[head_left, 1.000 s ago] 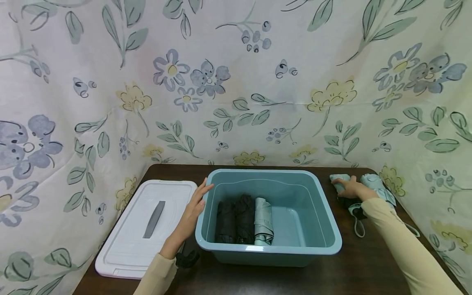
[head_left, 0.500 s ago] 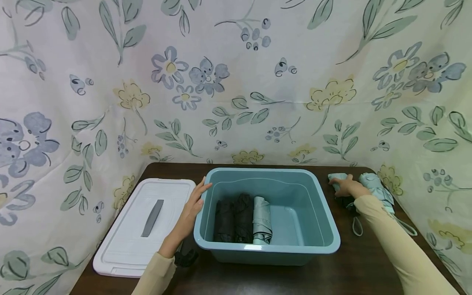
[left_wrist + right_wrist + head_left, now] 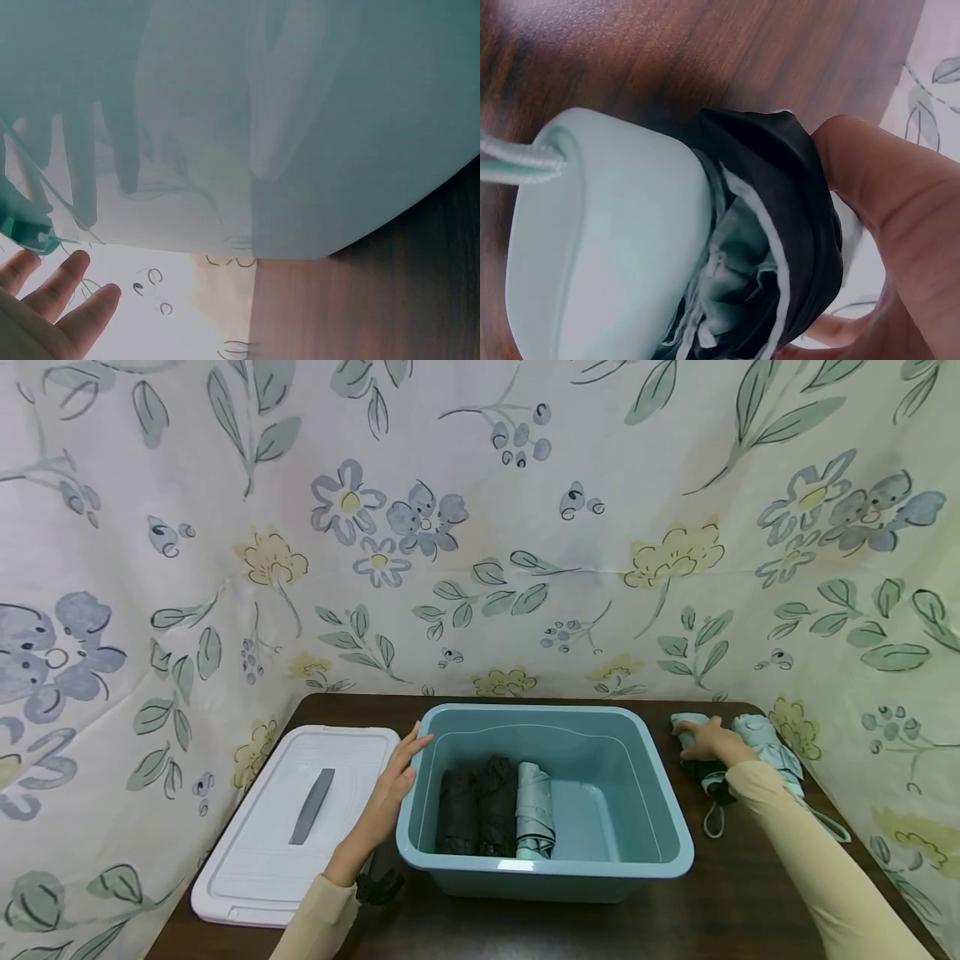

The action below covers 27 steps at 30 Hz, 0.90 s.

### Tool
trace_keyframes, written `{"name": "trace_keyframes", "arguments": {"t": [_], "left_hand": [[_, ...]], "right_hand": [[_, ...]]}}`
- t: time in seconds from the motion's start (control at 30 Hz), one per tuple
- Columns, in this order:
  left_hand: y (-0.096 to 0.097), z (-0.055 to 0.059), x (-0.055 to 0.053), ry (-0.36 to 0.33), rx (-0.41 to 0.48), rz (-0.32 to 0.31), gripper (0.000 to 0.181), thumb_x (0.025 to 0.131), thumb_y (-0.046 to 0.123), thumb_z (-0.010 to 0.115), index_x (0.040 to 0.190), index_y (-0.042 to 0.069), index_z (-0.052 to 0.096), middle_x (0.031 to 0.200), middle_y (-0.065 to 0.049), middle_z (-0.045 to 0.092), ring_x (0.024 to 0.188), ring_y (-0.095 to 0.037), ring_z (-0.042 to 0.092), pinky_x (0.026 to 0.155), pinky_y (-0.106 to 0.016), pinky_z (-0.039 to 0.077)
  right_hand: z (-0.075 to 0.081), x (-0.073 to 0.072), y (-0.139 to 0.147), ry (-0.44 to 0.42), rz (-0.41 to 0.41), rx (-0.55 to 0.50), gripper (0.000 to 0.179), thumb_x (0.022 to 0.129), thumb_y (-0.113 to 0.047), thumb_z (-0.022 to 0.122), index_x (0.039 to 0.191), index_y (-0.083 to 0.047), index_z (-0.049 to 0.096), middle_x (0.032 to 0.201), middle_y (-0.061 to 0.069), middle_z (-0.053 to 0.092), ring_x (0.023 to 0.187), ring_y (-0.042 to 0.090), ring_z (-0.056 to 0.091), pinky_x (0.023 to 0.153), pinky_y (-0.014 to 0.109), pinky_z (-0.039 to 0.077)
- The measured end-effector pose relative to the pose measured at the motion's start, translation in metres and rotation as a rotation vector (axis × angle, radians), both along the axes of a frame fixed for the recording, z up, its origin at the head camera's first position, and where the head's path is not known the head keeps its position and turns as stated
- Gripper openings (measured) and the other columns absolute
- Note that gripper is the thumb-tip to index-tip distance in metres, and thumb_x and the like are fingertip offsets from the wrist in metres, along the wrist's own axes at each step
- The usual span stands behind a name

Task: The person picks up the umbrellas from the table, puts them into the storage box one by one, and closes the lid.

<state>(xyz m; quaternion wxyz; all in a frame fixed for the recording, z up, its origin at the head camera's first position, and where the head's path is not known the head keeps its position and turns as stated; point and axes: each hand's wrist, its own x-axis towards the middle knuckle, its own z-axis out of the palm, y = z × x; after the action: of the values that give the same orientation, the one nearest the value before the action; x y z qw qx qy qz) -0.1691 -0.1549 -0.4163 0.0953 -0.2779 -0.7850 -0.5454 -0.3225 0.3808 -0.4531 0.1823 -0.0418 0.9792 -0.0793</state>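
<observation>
My right hand (image 3: 716,743) grips a folded mint-green umbrella (image 3: 690,727) at the table's back right. In the right wrist view its mint handle (image 3: 622,232) with a cord loop shows close up, and thumb and fingers curl round the folded canopy (image 3: 780,187), black on its inner side. A second folded mint umbrella (image 3: 768,747) lies just to the right, partly behind my forearm. My left hand (image 3: 390,785) rests with extended fingers on the left rim of a blue plastic bin (image 3: 660,793). Inside lie two black folded umbrellas (image 3: 459,810) and a mint one (image 3: 535,810), side by side.
A white lid (image 3: 255,835) with a grey handle lies left of the bin on the dark wooden table (image 3: 555,927). A black object (image 3: 381,887) sits by my left wrist. Floral cloth (image 3: 480,527) hangs behind and at both sides.
The gripped umbrella's handle end and cord loop have swung slightly left, with my right hand turning a little. My left hand stays on the bin rim.
</observation>
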Motion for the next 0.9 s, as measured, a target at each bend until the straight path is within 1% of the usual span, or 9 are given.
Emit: {"name": "trace_keyframes", "arguments": {"t": [0.1, 0.2, 0.3, 0.33, 0.37, 0.43, 0.5, 0.7, 0.9], "left_hand": [[0.001, 0.001, 0.000, 0.004, -0.001, 0.006, 0.046, 0.096, 0.007, 0.028, 0.142, 0.000, 0.033, 0.154, -0.017, 0.009, 0.139, -0.043, 0.008, 0.097, -0.072, 0.016], [-0.002, -0.010, -0.006, 0.013, 0.001, 0.008, 0.046, 0.097, 0.011, 0.029, 0.143, 0.006, 0.033, 0.155, -0.015, 0.009, 0.140, -0.041, 0.008, 0.097, -0.073, 0.015], [-0.003, -0.012, -0.007, 0.012, 0.008, 0.004, 0.046, 0.097, 0.012, 0.029, 0.143, 0.007, 0.033, 0.155, -0.015, 0.008, 0.140, -0.041, 0.007, 0.097, -0.073, 0.015], [-0.003, -0.012, -0.007, 0.011, 0.009, 0.004, 0.046, 0.097, 0.012, 0.029, 0.143, 0.007, 0.033, 0.154, -0.016, 0.009, 0.140, -0.041, 0.007, 0.096, -0.073, 0.015], [-0.002, -0.008, -0.005, 0.008, 0.010, 0.005, 0.046, 0.096, 0.010, 0.029, 0.142, 0.004, 0.033, 0.154, -0.018, 0.009, 0.139, -0.043, 0.008, 0.096, -0.074, 0.015], [0.000, -0.001, -0.001, 0.002, 0.005, 0.009, 0.047, 0.095, 0.008, 0.029, 0.142, 0.001, 0.033, 0.154, -0.018, 0.009, 0.139, -0.043, 0.008, 0.097, -0.073, 0.015], [0.001, 0.001, 0.001, 0.001, -0.005, 0.015, 0.047, 0.095, 0.008, 0.029, 0.141, 0.000, 0.033, 0.154, -0.017, 0.009, 0.139, -0.044, 0.008, 0.097, -0.073, 0.016], [0.001, 0.001, 0.001, 0.001, -0.002, 0.006, 0.047, 0.095, 0.007, 0.029, 0.141, 0.000, 0.033, 0.154, -0.018, 0.009, 0.139, -0.044, 0.008, 0.097, -0.071, 0.019], [0.000, 0.000, 0.000, 0.000, 0.001, 0.002, 0.047, 0.095, 0.007, 0.028, 0.141, -0.001, 0.032, 0.154, -0.017, 0.008, 0.139, -0.043, 0.009, 0.097, -0.071, 0.020]], "right_hand": [[0.000, 0.002, 0.000, 0.009, -0.002, -0.010, 0.051, 0.086, -0.026, 0.062, 0.129, -0.006, 0.043, 0.119, 0.053, 0.012, 0.078, 0.049, 0.049, 0.062, 0.049, 0.043], [0.001, 0.003, 0.000, 0.020, 0.001, -0.018, 0.051, 0.085, -0.026, 0.062, 0.128, -0.005, 0.043, 0.118, 0.053, 0.014, 0.080, 0.051, 0.049, 0.062, 0.050, 0.043], [0.001, 0.004, 0.000, 0.037, 0.010, -0.024, 0.052, 0.085, -0.028, 0.062, 0.128, -0.005, 0.043, 0.118, 0.053, 0.015, 0.081, 0.053, 0.050, 0.061, 0.051, 0.044], [0.002, 0.004, -0.001, 0.042, 0.013, -0.027, 0.053, 0.085, -0.028, 0.062, 0.128, -0.005, 0.042, 0.118, 0.053, 0.015, 0.082, 0.054, 0.050, 0.061, 0.051, 0.044], [0.002, 0.004, -0.001, 0.048, 0.018, -0.032, 0.053, 0.085, -0.028, 0.062, 0.129, -0.005, 0.042, 0.118, 0.053, 0.015, 0.081, 0.054, 0.050, 0.061, 0.051, 0.044], [0.003, 0.006, -0.003, 0.057, 0.024, -0.039, 0.053, 0.085, -0.028, 0.062, 0.129, -0.005, 0.042, 0.118, 0.053, 0.015, 0.081, 0.054, 0.050, 0.061, 0.051, 0.044], [0.004, 0.007, -0.004, 0.058, 0.024, -0.053, 0.053, 0.085, -0.028, 0.062, 0.129, -0.005, 0.042, 0.117, 0.052, 0.016, 0.080, 0.054, 0.050, 0.061, 0.052, 0.043], [0.007, 0.010, -0.009, 0.075, 0.040, -0.090, 0.052, 0.086, -0.027, 0.061, 0.130, -0.005, 0.043, 0.118, 0.051, 0.018, 0.086, 0.057, 0.047, 0.062, 0.053, 0.043], [0.010, 0.012, -0.008, 0.114, 0.090, -0.140, 0.049, 0.086, -0.025, 0.060, 0.127, -0.002, 0.044, 0.117, 0.050, 0.023, 0.100, 0.064, 0.037, 0.066, 0.058, 0.043]]}}
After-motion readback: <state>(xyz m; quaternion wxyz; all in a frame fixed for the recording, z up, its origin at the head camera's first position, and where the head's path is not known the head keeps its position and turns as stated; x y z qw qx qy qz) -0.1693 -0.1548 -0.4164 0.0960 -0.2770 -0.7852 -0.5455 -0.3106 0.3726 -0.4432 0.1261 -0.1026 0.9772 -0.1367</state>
